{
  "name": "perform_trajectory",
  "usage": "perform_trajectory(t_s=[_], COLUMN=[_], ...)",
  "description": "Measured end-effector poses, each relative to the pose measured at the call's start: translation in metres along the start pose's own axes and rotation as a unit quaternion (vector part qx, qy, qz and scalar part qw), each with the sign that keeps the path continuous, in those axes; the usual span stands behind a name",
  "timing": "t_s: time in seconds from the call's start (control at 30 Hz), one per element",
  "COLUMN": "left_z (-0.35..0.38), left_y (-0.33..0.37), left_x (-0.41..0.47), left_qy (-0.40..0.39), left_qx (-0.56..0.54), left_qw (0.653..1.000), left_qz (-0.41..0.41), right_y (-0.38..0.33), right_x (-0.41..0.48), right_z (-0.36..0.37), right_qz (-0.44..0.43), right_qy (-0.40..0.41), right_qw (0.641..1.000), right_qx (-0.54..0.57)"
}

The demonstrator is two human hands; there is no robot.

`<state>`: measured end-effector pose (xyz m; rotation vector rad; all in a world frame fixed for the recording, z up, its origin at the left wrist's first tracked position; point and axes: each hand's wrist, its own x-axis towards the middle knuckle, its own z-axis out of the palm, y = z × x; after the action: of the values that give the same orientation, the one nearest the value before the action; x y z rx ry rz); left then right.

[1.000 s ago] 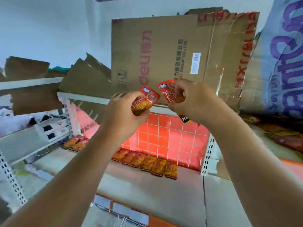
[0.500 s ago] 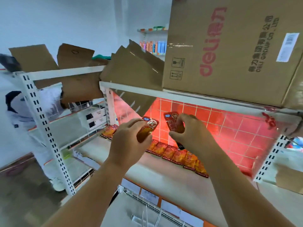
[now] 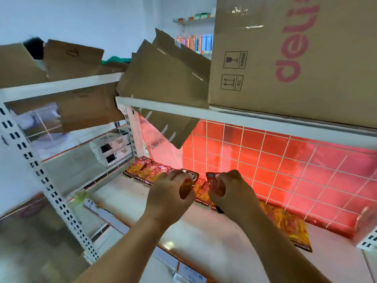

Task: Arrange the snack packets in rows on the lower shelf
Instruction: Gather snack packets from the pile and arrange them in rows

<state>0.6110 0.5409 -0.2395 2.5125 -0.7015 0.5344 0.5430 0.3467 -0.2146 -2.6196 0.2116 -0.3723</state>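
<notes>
Person's left hand [image 3: 167,199] pinches a glossy red-orange foil snack packet [image 3: 188,184], fingers curled round it. The right hand [image 3: 234,195] grips a second red foil packet [image 3: 214,183] the same way. Both packets are just above the row of flat red-and-yellow packets [image 3: 146,170] lying along the back of the white lower shelf [image 3: 214,237], against the red tiled back panel [image 3: 265,160]. The row's middle is hidden behind the hands. It carries on at the right [image 3: 293,227], with a dark lettered strip on the near edges.

Since half a second ago both hands have dropped from tile height to the row, grips unchanged. The camera is closer, so the brown cardboard box [image 3: 295,58] looks larger.

The foil is shiny and crinkled, the shelf is smooth and matte, and the tiles are square with pale grout. Flattened brown cardboard sheets [image 3: 167,78] lean beside the box. The white metal upright [image 3: 51,180] is slotted.
</notes>
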Motion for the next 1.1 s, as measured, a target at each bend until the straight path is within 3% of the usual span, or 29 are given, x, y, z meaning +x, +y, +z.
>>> perform_trajectory(t_s=[0.23,0.53,0.77,1.1], left_z=[0.056,0.116,0.148,0.174], left_y=[-0.015,-0.046,-0.072,-0.092], left_x=[0.019,0.044,0.073,0.087], left_qy=[-0.045,-0.087,-0.108,-0.121], left_qx=[0.028,0.037,0.068,0.023], left_qw=[0.998,0.995,0.989,0.985], left_qz=[0.014,0.030,0.081,0.118], right_y=[0.034,0.052,0.050,0.042], right_x=[0.020,0.031,0.046,0.055], right_z=[0.036,0.080,0.111,0.138], right_qz=[0.035,0.078,0.140,0.198], right_qy=[-0.046,-0.065,-0.060,-0.035], right_qw=[0.998,0.995,0.987,0.977], right_qx=[-0.036,-0.006,-0.043,-0.065])
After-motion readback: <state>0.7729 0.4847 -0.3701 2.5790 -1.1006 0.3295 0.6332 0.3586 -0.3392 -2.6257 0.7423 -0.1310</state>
